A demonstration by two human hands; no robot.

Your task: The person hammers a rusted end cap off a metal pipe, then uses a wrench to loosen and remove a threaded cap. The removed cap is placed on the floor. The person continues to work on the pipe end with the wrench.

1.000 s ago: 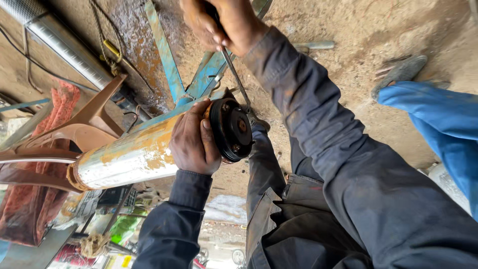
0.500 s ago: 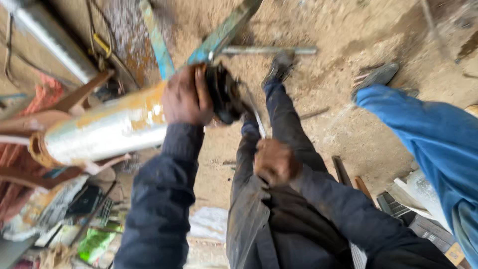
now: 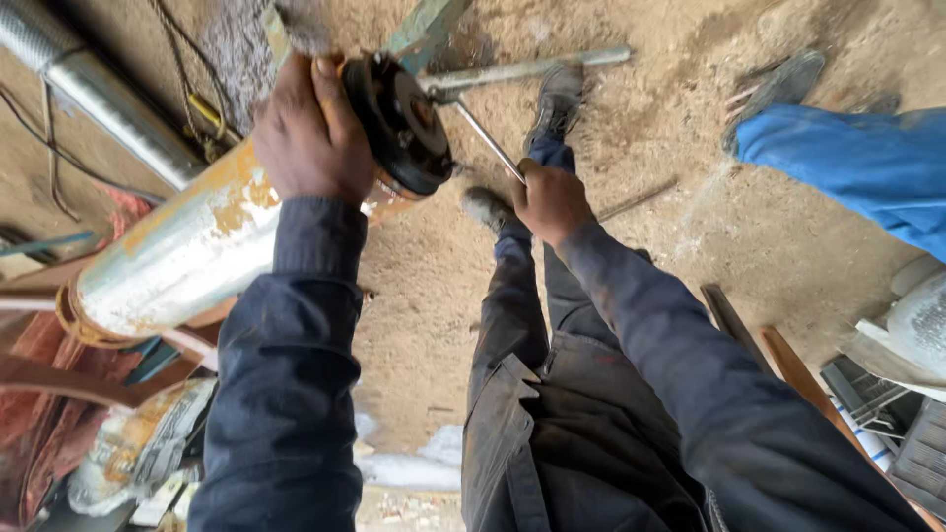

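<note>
1. Metal cylinder (image 3: 187,251): silvery, rust-streaked, lying tilted at frame's 10 o'clock; black round end cap (image 3: 402,123).
2. Left hand (image 3: 307,133): clamped over the cylinder beside the cap.
3. Right hand (image 3: 548,200): fisted around slim wrench (image 3: 485,138), at the cap's 4 o'clock.

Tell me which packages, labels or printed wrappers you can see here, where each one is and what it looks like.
Crumpled printed wrapper: bottom left, under the metal cylinder; pale, with orange and dark print.
Flat printed pieces: bottom left edge beside the left sleeve; small, whitish, blurred.
Yellow tag: on the cables at upper left; small, oblong.
No screens or signs show.
</note>
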